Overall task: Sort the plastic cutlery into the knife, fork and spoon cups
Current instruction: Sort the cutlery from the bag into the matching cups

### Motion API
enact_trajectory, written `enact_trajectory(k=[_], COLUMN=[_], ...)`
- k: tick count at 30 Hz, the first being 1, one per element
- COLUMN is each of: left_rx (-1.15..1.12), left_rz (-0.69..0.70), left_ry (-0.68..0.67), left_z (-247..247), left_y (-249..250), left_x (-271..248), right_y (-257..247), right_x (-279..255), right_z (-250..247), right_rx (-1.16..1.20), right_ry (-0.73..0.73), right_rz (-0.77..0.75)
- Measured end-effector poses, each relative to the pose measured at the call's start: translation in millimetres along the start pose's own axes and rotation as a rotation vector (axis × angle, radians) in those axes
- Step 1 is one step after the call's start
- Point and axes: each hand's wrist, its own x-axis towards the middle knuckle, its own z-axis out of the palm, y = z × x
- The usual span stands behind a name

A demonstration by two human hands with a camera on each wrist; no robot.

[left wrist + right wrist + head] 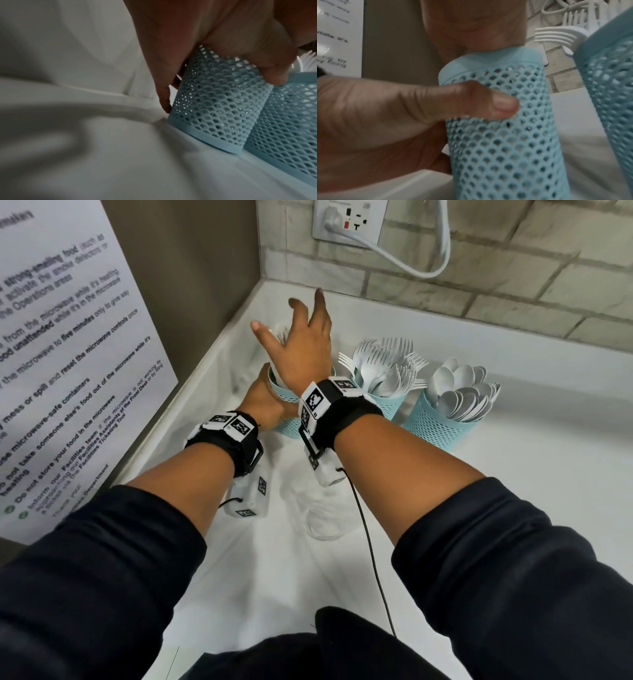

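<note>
Three light blue mesh cups stand in a row on the white counter [513, 508]. My left hand [265, 400] grips the leftmost cup [286, 397] by its side; its fingers [164, 94] and thumb [496, 105] wrap the mesh [223, 101]. My right hand [291, 320] lies over that cup's mouth with fingers spread straight, its palm [479, 27] on the rim [488, 60]. White cutlery tips [279, 332] show under the fingers. The middle cup [387, 405] holds forks [383, 364]. The right cup [442, 426] holds spoons [462, 392].
The cups stand in a corner: a brown side wall with a printed notice [68, 354] on the left, a brick wall behind with a socket [349, 220] and white cord [442, 251]. A clear plastic item [322, 518] and a black cable [370, 542] lie nearer me.
</note>
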Motion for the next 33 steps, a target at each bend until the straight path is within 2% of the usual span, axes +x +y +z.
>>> enact_trajectory(k=[6,8,10,13,17,22,25,29,30,33], left_rx=[-0.033,-0.015,0.002,-0.018,-0.039,-0.048,-0.009,0.052,0.118,0.525], left_rz=[-0.007,-0.045,-0.070,-0.102,-0.115,-0.107,-0.092,-0.140,-0.172,-0.333], left_ry=[-0.029,-0.035,-0.024,0.025,0.021,0.030,0.049,-0.089,-0.138,-0.245], left_z=[-2.9,-4.3,-4.8,-3.6,-4.7,-5.1,-7.9,-13.9,-15.2,-22.1], left_y=[1.2,3.4,1.8,-1.9,-3.5,-0.1,1.6,14.2,21.3,36.3], left_x=[-4.8,-3.4,-1.1,-0.6,1.5,-0.1,1.4,-7.0,-11.0,-14.3], right_y=[-7.1,-8.6,-3.5,6.1,9.2,12.8,11.6,30.7,38.4,58.4], right_x=[18.9,17.1,17.3,26.7,30.0,29.7,31.0,39.9,39.9,32.1], right_z=[-10.6,-7.8,-7.0,-15.4,-20.4,-30.2,-54.5,-95.8,-105.5,-131.0], right_rx=[-0.096,-0.234,-0.329,-0.418,-0.315,-0.369,-0.317,-0.257,-0.234,-0.124], right_ry=[-0.217,-0.337,-0.321,-0.167,-0.282,-0.317,-0.208,-0.048,-0.056,-0.164], right_rz=[-0.188,-0.280,-0.323,-0.244,-0.289,-0.146,-0.077,0.062,0.087,0.138])
